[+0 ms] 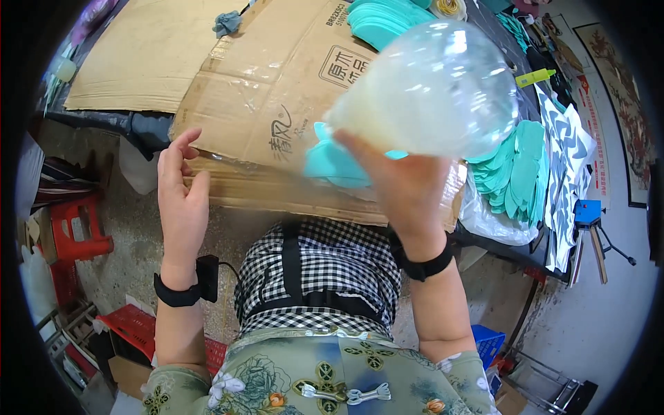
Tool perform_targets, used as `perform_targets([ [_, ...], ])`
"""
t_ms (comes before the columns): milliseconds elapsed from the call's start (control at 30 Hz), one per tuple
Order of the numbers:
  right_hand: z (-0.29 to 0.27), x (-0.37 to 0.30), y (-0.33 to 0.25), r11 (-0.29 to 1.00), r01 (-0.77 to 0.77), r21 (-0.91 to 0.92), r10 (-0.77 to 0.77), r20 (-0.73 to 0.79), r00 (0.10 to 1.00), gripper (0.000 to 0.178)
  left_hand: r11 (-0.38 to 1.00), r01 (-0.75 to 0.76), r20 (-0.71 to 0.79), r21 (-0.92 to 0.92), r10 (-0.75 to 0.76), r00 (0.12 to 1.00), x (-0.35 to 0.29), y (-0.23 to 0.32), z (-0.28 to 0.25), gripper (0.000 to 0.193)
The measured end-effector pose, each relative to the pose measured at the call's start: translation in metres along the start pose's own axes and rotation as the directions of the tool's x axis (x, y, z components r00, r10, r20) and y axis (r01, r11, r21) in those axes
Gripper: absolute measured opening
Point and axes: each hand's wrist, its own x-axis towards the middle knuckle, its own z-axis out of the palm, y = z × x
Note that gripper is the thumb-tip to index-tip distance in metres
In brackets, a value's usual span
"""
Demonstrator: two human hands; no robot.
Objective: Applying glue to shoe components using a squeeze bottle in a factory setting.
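Note:
My right hand point(408, 183), smeared by motion, is wrapped round a big clear plastic bottle point(449, 90) with cloudy whitish contents. The bottle lies tilted in the air, its narrow end toward the left and its wide rounded end at the upper right. Below it, partly hidden by my hand, turquoise flat cut pieces point(335, 164) rest on the cardboard sheet point(256, 90) near its front edge. My left hand point(183, 194) is raised at the cardboard's left front corner, fingers loosely bent and apart, with nothing in it.
A fanned stack of turquoise pieces point(512, 173) sits on the right, beside a patterned grey-white sheet point(564, 159). More turquoise pieces point(380, 24) pile up at the back. A yellow marker-like tube point(535, 77) lies far right. Red stool point(79, 228) stands lower left; a grey crumpled cloth point(226, 25) lies behind.

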Motion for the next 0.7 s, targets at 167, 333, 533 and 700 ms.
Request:
perform_targets([
  [167, 0.025, -0.023, 0.004, 0.919, 0.380, -0.110, -0.366, 0.125, 0.922, 0.056, 0.982, -0.147, 0.069, -0.119, 0.156, 0.985, 0.002, 0.007, 0.016, 0.048],
  [333, -0.044, -0.008, 0.043, 0.971, 0.013, -0.238, -0.047, -0.135, 0.990, 0.034, 0.995, -0.064, 0.128, 0.082, 0.053, 0.990, -0.002, 0.005, 0.015, 0.040],
  [533, -0.077, -0.016, 0.036, 0.971, -0.137, -0.193, 0.063, -0.347, 0.936, 0.030, 0.997, 0.008, 0.201, 0.074, -0.023, 0.979, 0.006, 0.007, 0.015, 0.036],
  [700, 0.006, -0.047, 0.007, 0.929, 0.354, -0.112, -0.354, 0.019, 0.935, 0.061, 0.935, -0.076, 0.357, -0.347, 0.206, 0.911, 0.012, 0.027, 0.046, 0.033],
])
